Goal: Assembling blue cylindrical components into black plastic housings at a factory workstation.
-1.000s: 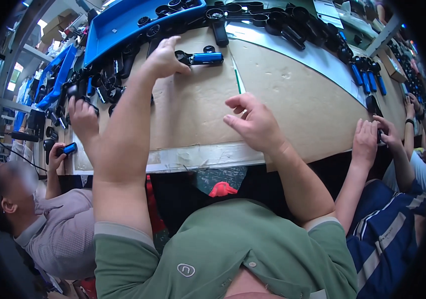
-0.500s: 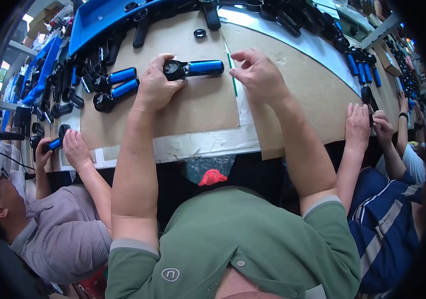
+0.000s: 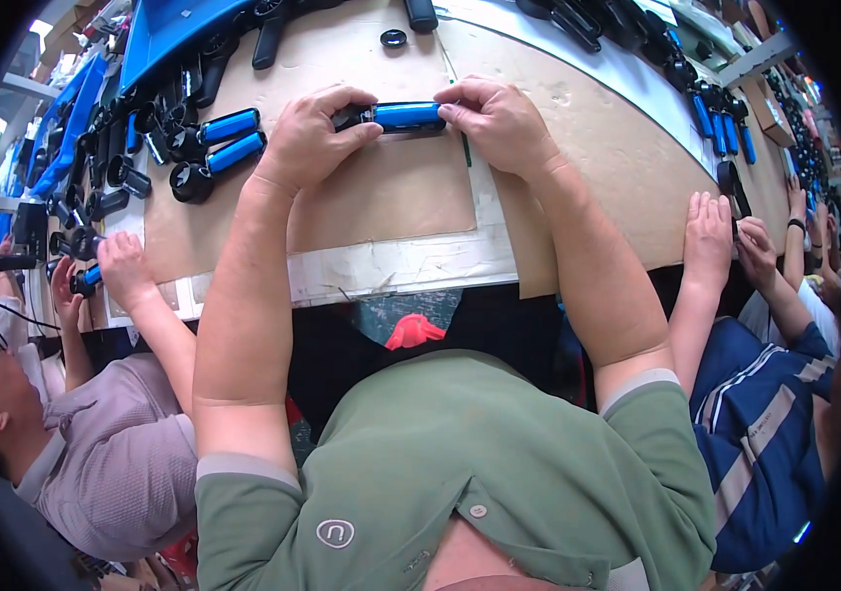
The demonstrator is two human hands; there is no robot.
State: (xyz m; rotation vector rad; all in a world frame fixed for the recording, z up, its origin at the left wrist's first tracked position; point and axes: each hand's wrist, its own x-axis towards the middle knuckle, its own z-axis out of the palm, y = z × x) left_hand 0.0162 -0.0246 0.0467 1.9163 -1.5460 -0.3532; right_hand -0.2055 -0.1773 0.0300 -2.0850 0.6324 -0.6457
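Note:
Between my two hands lies a black handheld device (image 3: 409, 116) with a blue cylinder in its handle, held level just above the cardboard. My left hand (image 3: 314, 135) is closed round its head end, which the fingers mostly hide. At the other end, the thumb and fingers of my right hand (image 3: 501, 120) pinch the handle's tip. Left of my left hand rest two similar devices, an upper one (image 3: 230, 126) and a lower one (image 3: 235, 153), with blue cylinders and black round heads. A small black ring (image 3: 394, 38) lies beyond my hands.
Brown cardboard (image 3: 381, 202) covers the table. A blue bin (image 3: 160, 54) and several black parts (image 3: 126, 177) fill the far left. More blue-handled devices (image 3: 724, 126) lie far right. Co-workers' hands are at both sides, a left one (image 3: 125, 268) and a right one (image 3: 708, 231).
My right hand has moved left and closed on the handle's end. My left hand has shifted its grip over the device's head. The co-worker's hands at left have moved apart.

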